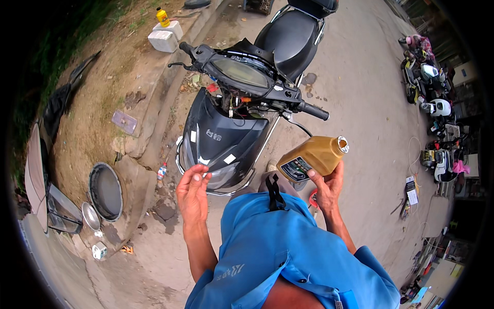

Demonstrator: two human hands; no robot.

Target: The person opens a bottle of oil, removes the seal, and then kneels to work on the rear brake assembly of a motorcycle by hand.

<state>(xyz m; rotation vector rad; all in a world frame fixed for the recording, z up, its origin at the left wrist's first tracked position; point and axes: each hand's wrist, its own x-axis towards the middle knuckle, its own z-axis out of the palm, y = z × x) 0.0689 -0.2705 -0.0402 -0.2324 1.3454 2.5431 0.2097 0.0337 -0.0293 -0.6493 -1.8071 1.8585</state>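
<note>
My right hand (pixel 329 186) grips a gold plastic oil bottle (pixel 321 154), tilted on its side with the mouth up to the right. No cap is on the mouth, and torn silvery foil shows around its rim. My left hand (pixel 194 194) is raised with thumb and fingers pinched together. Something small and whitish shows at the fingertips, too small to name. In front of me stands a black motor scooter (pixel 226 141), its handlebar cover (pixel 239 72) lifted and wires exposed below. My left hand hovers over its front panel; the bottle is to the right of it.
On the left a black basin (pixel 106 170) and a small metal bowl (pixel 90 216) lie near a small bottle (pixel 162 171). A yellow bottle (pixel 162 17) stands on white blocks (pixel 163 41) beyond the curb. Several parked scooters (pixel 437 108) line the right side.
</note>
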